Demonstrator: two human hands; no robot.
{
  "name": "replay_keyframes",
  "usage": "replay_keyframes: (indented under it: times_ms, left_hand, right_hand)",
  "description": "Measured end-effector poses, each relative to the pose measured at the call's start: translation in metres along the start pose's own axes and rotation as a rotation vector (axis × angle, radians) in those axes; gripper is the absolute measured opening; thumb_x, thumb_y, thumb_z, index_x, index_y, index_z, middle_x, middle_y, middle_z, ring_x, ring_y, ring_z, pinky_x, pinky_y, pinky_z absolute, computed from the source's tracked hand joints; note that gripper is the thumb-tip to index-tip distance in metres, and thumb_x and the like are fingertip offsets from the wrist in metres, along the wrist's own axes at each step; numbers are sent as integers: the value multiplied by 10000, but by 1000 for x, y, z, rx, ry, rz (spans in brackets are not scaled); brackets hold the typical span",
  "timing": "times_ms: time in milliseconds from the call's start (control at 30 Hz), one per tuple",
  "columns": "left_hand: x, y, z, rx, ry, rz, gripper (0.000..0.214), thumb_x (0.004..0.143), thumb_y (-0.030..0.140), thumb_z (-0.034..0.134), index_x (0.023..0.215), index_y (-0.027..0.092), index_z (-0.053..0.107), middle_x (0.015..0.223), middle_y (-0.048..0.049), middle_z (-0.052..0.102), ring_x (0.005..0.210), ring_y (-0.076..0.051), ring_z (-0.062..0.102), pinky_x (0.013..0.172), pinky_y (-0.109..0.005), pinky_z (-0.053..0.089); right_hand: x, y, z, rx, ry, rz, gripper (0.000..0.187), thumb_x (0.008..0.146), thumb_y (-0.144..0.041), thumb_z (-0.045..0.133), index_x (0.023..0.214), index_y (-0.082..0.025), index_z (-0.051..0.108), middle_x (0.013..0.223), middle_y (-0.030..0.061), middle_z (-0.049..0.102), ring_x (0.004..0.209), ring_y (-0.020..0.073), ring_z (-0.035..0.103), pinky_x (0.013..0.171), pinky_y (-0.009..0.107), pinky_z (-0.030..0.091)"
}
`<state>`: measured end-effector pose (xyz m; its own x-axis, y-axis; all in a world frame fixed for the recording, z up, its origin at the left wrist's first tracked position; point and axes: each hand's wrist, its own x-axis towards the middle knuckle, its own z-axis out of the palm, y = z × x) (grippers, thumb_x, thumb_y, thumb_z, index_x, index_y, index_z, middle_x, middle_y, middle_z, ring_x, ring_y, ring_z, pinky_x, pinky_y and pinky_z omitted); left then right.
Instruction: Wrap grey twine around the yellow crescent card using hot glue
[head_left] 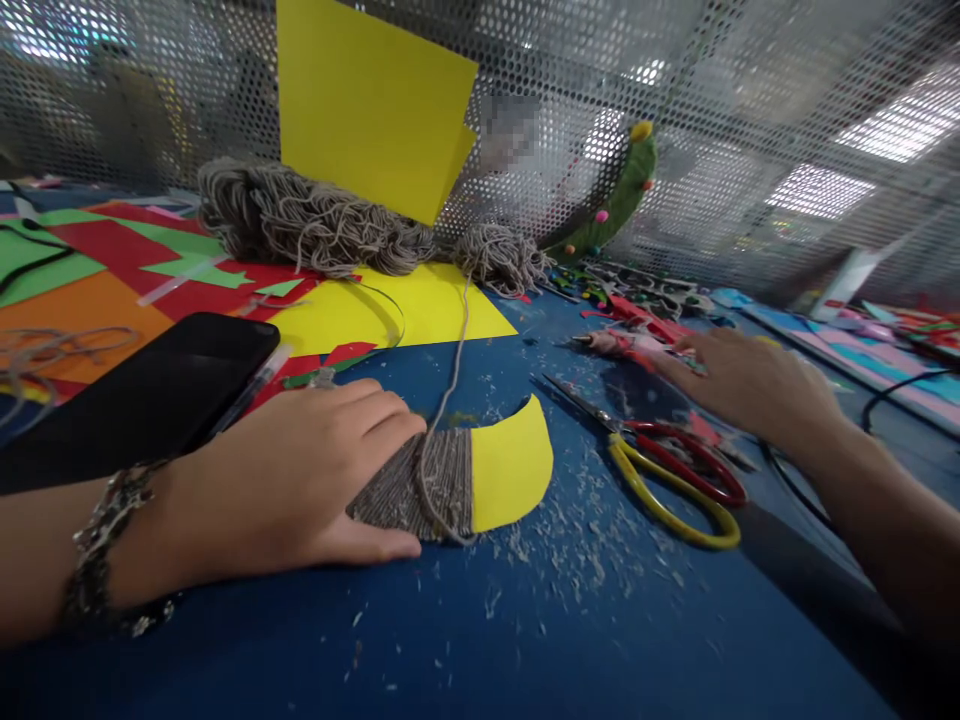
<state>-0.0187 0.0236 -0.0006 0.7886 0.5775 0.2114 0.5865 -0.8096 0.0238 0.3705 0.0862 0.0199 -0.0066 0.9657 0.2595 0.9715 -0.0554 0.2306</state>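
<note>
My left hand [322,470] presses a curved yellow card piece [514,465] to the table, its fingers over the left end. Grey yarn [442,480] is wound tightly round the card's middle and left part, leaving the right tip bare. A loose strand loops over the windings and runs back to a yarn heap [502,258]. My right hand [757,385] is at the back right, its fingers closed round a pinkish glue gun [611,343] whose metal tip points left. Scissors [667,470] with one red and one yellow handle lie between the hands.
A black phone [157,385] lies left, beside coloured paper sheets [112,300]. A large grey yarn skein [300,215] and upright yellow card [367,100] stand before a perforated metal screen [720,180]. A green felt curve with pompoms [619,205] leans there. Fibre scraps litter the blue table [480,640].
</note>
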Motion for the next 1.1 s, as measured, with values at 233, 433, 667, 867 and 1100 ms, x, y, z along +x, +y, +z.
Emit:
replay_keyframes:
  times_ms: [233, 433, 667, 867, 1100]
  left_hand:
    - [-4, -15, -4, -122, 5, 125, 597, 669, 518, 693, 1081, 122, 518, 956, -109, 630, 839, -265, 612, 688, -355, 489]
    - [-5, -26, -7, -219, -22, 185, 521, 642, 409, 752, 1025, 165, 496, 900, -41, 607, 775, -184, 588, 622, -249, 461]
    - [-7, -25, -4, -190, -5, 300, 300, 719, 362, 683, 841, 158, 499, 871, -40, 580, 752, -172, 540, 638, -267, 451]
    - [-9, -21, -5, -156, 91, 362, 165, 782, 328, 549, 812, 169, 516, 780, -27, 586, 717, -169, 524, 611, -266, 442]
    - [-13, -2, -4, -131, 88, 558, 253, 789, 352, 506, 877, 143, 621, 845, -63, 663, 711, -203, 586, 611, -335, 485]
  right_hand:
    - [-36, -90, -66, 438, 42, -662, 245, 893, -368, 402, 924, -237, 606, 935, 43, 654, 856, 170, 597, 755, 310, 462]
    - [-41, -160, -75, 731, -235, -1097, 211, 908, -165, 413, 993, -145, 605, 1034, 64, 629, 939, 103, 573, 818, 224, 437]
    - [-28, -183, -57, 753, -317, -1235, 155, 862, -153, 497, 937, -138, 633, 979, 69, 562, 907, 113, 536, 791, 231, 441]
    - [-34, -185, -59, 699, -238, -1225, 102, 851, -136, 483, 805, -154, 572, 924, 68, 570, 902, 156, 494, 808, 295, 421]
    - [-43, -162, -65, 714, -190, -1084, 151, 902, -205, 408, 795, -165, 507, 859, 56, 602, 790, 132, 506, 731, 277, 401]
